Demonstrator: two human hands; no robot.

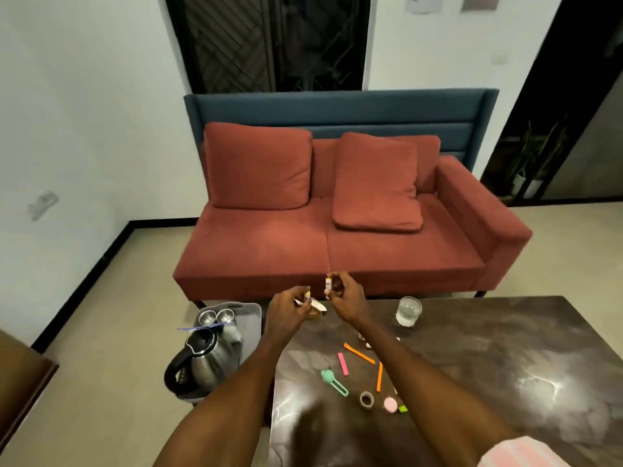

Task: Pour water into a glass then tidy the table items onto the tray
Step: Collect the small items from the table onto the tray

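My left hand (290, 306) is closed around a small pale object, which looks like a folded paper or packet with a little tube against it, though it is too blurred for me to name; my right hand (344, 294) pinches a small white cylinder (327, 284), held upright, its long axis near vertical. Both hands hover above the far left corner of the desk (472, 365), nearly touching each other. The glass (408, 311) stands upright with water in it, to the right of my right hand, so I judge the pouring done and the tidying under way. The tray (252, 326) lies to the left of the desk, lower down, just beside my left hand, already carrying the kettle (205, 360) and two small metal cups (215, 316). So the left hand is the nearer one for a drop onto the tray, and the way there runs leftward and down. Still on the desk, near my forearms: two orange sticks (359, 353), a pink stick (343, 364), a green clip (333, 382), a tape roll (366, 398) and a pink disc (390, 404). The sticks point in different directions, mostly lengthwise away from me.
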